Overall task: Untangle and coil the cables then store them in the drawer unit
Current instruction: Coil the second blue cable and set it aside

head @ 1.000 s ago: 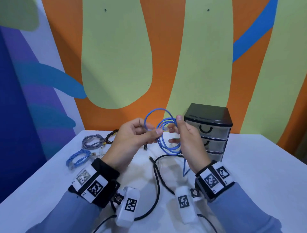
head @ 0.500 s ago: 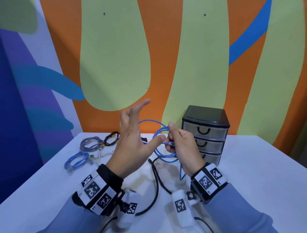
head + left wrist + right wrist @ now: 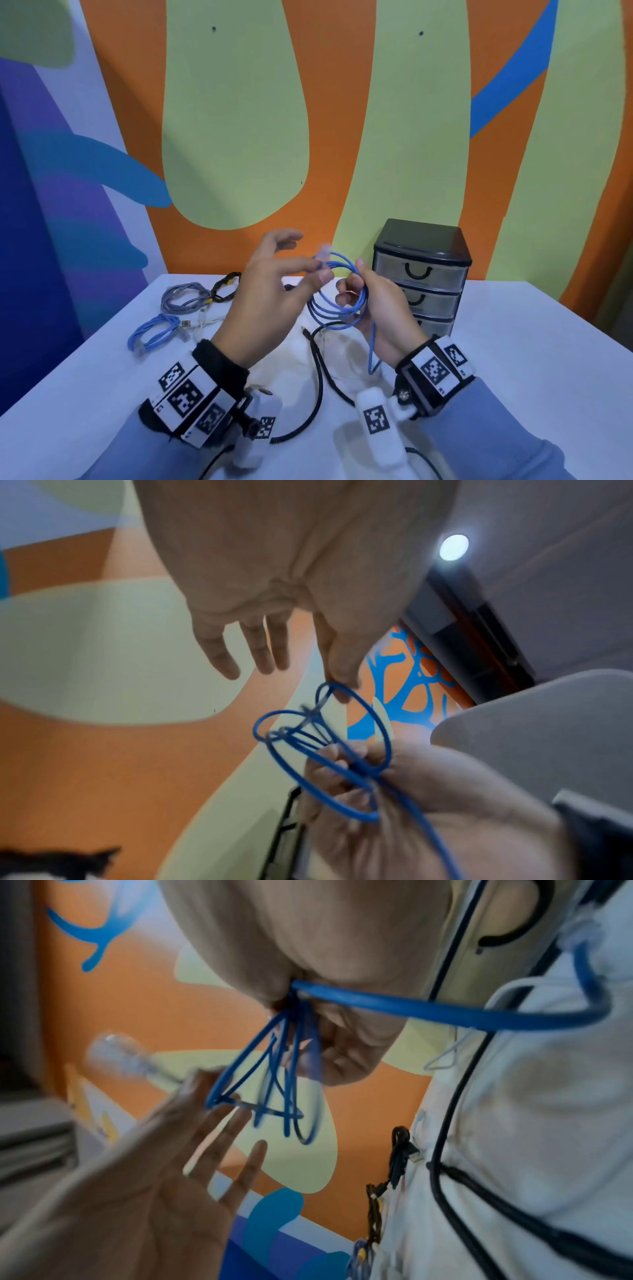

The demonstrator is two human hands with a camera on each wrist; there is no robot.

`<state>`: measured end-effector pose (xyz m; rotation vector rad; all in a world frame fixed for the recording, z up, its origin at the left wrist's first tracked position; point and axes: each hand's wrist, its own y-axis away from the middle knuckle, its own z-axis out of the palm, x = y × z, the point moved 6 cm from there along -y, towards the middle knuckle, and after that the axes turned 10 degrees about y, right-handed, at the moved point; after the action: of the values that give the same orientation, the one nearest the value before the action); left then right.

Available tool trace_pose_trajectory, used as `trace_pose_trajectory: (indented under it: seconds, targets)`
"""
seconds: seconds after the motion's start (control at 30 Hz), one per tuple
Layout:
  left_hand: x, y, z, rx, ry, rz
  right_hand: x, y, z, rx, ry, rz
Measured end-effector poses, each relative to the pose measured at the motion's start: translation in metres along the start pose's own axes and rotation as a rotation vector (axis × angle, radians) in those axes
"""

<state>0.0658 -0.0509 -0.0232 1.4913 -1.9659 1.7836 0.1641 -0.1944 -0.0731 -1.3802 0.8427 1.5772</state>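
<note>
My right hand [image 3: 352, 279] grips a blue cable [image 3: 339, 303] wound into a few loops, held in the air in front of the black three-drawer unit [image 3: 421, 274]. One tail of the cable hangs down past the right wrist. My left hand [image 3: 322, 270] pinches the cable's other end between thumb and forefinger at the top of the coil, its other fingers spread; the clear plug [image 3: 323, 248] is blurred. In the left wrist view the loops [image 3: 322, 750] bunch in the right hand's fingers [image 3: 339, 775]. All the unit's drawers are closed.
A long black cable [image 3: 318, 377] snakes over the white table [image 3: 531, 359] below my hands. At the left lie a grey coil [image 3: 185, 296], a light blue coil [image 3: 154, 332], a black-and-yellow coil [image 3: 224, 287] and a thin white cable [image 3: 205, 318]. The painted wall stands behind.
The left hand let go, opened and swung up, then came back to pinch the cable's end at the top of the coil. The right hand kept its hold on the loops.
</note>
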Motion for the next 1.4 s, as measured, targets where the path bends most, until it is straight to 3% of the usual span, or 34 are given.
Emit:
trace_pose_trajectory:
  seconds: [0.13,0.27,0.33,0.43,0.53,0.73,0.87,0.97,1.07,1.3,1.4]
  targets:
    - [0.002,-0.003,-0.008,0.186,0.503,-0.153,0.009,-0.003,-0.002,-0.050,-0.279,0.134]
    - [-0.005,-0.002,-0.002,0.178,0.934,-0.320,0.001,-0.006,-0.005,-0.079,-0.598,0.150]
    - [-0.009,-0.002,0.002,0.135,0.910,-0.377,-0.007,-0.007,-0.010,-0.115,-0.694,0.107]
    - [-0.014,0.000,0.006,0.087,0.839,-0.461,-0.019,-0.006,-0.011,-0.280,-0.771,0.067]
    - [-0.014,0.002,0.013,-0.052,0.807,-0.523,-0.028,-0.001,-0.011,-0.391,-0.765,0.025]
    - [-0.004,0.008,0.021,-0.277,0.864,-0.487,-0.029,-0.001,-0.015,-0.302,-0.718,-0.030]
    - [0.006,0.016,0.028,-0.451,0.746,-0.406,-0.025,-0.002,-0.011,-0.241,-0.541,-0.064]
    - [0.014,0.016,0.027,-0.396,0.704,-0.312,-0.020,-0.002,-0.007,-0.141,-0.363,-0.131]
    - [0.016,0.012,0.023,-0.297,0.710,-0.245,-0.014,0.001,0.003,-0.131,-0.246,-0.142]
    - [0.010,0.010,0.021,-0.239,0.253,-0.077,-0.009,0.011,0.018,-0.214,-0.230,-0.125]
    - [0.010,0.013,0.030,-0.280,0.308,-0.069,-0.011,0.015,0.023,-0.215,-0.246,-0.130]
